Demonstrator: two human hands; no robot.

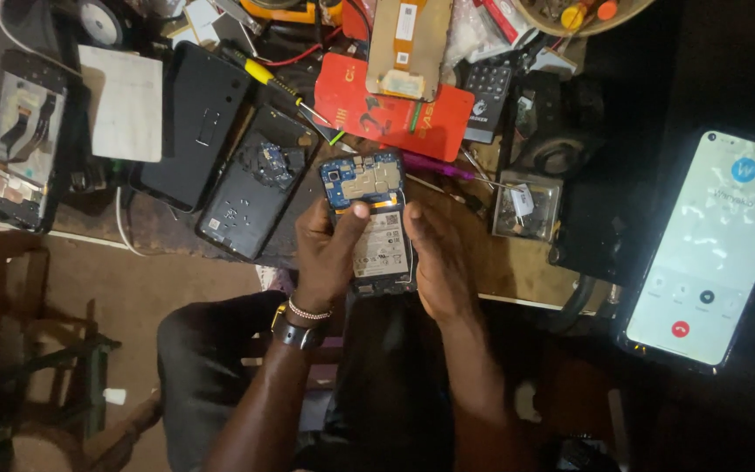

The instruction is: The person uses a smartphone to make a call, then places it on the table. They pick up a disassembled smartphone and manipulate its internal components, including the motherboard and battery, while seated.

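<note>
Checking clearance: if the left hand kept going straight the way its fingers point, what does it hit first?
Probably the red card beyond the opened phone that the left hand grips; the yellow-handled screwdriver lies a bit further left. Depth is unclear.

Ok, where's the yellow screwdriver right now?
In the head view, the yellow screwdriver lies upper left of centre, between the black back cover and the red card.
</note>
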